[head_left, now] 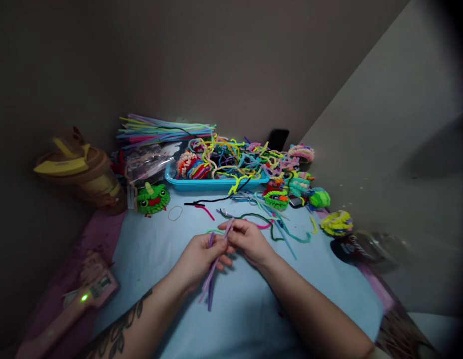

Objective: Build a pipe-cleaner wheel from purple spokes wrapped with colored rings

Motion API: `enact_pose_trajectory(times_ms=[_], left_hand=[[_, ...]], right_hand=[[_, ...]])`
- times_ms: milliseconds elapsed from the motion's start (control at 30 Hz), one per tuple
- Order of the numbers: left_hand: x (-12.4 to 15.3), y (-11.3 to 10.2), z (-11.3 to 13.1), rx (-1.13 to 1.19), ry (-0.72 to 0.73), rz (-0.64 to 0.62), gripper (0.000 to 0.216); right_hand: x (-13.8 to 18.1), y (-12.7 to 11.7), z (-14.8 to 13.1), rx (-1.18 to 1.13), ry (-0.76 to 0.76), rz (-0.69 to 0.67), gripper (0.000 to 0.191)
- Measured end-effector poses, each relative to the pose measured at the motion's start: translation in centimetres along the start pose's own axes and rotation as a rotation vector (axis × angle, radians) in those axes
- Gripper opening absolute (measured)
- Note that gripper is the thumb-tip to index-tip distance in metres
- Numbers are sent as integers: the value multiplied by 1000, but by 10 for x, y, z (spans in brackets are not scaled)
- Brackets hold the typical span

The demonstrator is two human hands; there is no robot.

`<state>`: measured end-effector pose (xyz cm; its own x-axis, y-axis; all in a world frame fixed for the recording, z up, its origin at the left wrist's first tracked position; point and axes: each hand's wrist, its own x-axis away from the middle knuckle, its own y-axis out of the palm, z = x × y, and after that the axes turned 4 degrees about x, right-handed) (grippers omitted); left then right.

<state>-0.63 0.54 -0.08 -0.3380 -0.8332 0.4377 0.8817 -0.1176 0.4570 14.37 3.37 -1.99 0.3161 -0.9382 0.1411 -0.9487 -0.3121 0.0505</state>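
Purple pipe cleaners point(205, 290): between my two hands, over the middle of the cloth-covered tabletop point(321, 294); one looks lilac, one deeper purple, and their lower ends hang toward me.
Left hand point(194, 259): thumb and fingers closed in a pinch on the stems, with no clear gap; the longer tails come out below.
Right hand point(252, 242): thumb and forefinger drawn together at the upper part of the lilac stem, the other fingers curled underneath; how hard they press, I cannot tell.
Crossing: half hidden behind my thumbs, so I cannot tell whether the stems are twisted together or only laid across each other.
Pinch: the left one should serve best as the anchor, firm and close to the crossing, so that any bend forms there and not along the tails.
Turning: small, even moves from the right fingers seem wise; a hard squeeze could crush the fuzz or kink the wire.
Tails: I should hold them apart enough to tell one from the other.
Strays: a dark green pipe cleaner point(254, 216) lies just beyond my right fingers and could snag.
Blue tray point(216, 185): heaped with coloured stems, well beyond my hands.
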Motion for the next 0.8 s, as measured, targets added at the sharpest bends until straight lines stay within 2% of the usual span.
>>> enact_pose_trajectory(times_ms=[67,167,233,300,367,433,500,667,800], left_hand=[[0,2,-3,-30,-42,-21,29],[-1,3,-4,11,-45,-29,37],[-4,0,-4,93,35,36,42],[-5,-4,-2,140,169,153,46],[-5,-8,1,94,298,268,50],[-2,-11,3,4,378,319,47],[1,-10,4,-56,404,314,41],[6,-4,1,-117,434,176,42],[6,-2,-2,-28,410,130,47]], right_hand=[[2,3,1,-76,44,-29,27],[0,-2,0,-106,80,8,30],[-1,-9,-2,-155,110,81,33],[0,-14,-4,-214,126,146,35],[2,-16,-6,-237,128,140,34],[5,-12,-6,-198,122,93,31],[7,-5,-5,-111,111,55,26],[10,9,0,57,162,-42,18],[12,12,-1,141,220,-99,13]])
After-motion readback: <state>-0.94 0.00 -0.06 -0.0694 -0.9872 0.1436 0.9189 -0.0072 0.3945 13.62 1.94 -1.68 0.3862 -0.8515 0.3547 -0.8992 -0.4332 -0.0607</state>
